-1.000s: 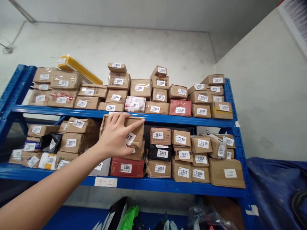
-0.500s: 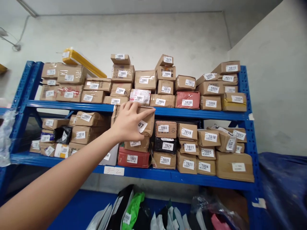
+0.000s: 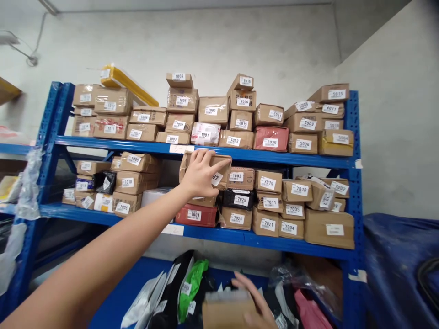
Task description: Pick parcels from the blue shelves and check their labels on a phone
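My left hand [image 3: 201, 172] reaches up to the middle shelf, its fingers wrapped over the front of a brown box [image 3: 224, 165] whose label ends in 07. That box sits on top of a stack, above a red box [image 3: 195, 214] labelled 1001. Low in the view, my right hand [image 3: 257, 304] is at the right side of another brown cardboard box [image 3: 226, 313], with its fingers round it. Motion blurs that box and the hand, and the bottom edge of the picture cuts both off.
Blue shelving [image 3: 240, 237] carries many labelled boxes on two levels. A yellow package [image 3: 128, 84] lies on top at the left. Below are upright bags, one green [image 3: 192, 285] and one pink [image 3: 310, 308]. A blue cover [image 3: 398, 260] hangs at the right.
My right hand and a blurred brown box have come into view at the bottom. The shelves appear shifted slightly as the view moved; my left hand still holds the box ending in 07.
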Demonstrator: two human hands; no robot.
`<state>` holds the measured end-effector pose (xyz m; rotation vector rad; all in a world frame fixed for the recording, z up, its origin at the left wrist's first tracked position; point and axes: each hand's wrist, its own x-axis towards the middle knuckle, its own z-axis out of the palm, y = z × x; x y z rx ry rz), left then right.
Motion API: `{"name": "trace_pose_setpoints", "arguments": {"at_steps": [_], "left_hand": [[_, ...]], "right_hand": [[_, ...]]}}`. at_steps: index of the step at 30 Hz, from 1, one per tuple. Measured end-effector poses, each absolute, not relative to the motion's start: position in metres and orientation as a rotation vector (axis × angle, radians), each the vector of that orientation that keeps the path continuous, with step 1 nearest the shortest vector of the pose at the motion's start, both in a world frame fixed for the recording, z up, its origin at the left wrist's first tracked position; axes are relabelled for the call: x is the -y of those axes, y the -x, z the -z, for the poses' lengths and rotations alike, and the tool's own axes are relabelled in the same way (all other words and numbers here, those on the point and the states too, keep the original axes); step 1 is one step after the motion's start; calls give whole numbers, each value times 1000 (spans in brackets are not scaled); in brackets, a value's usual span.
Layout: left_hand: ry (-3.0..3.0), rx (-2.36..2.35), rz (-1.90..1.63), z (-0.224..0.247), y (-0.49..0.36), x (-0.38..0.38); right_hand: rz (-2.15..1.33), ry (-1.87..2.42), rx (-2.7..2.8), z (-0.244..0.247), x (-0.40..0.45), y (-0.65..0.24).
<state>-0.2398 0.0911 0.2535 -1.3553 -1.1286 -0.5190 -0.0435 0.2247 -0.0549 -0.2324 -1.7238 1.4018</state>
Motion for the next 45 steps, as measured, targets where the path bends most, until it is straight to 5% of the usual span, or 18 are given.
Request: {"name": "trace_pose_setpoints", "arguments": {"at_steps": [7,12,33,45], "left_hand": [[1439,1165,383,-260,242,-76],[1431,1137,343,-259,245,-72],[1289,949,440,-254,307,-83],[1353,1191,291,-264,261,-156]], "right_hand": [[-1456,47,1691,-73,-245,127],[-1462,103,1751,-121,-246,147],[-1478,151,1921,-161,-229,169],[-1468,118,2024,-155,-242,162]]}}
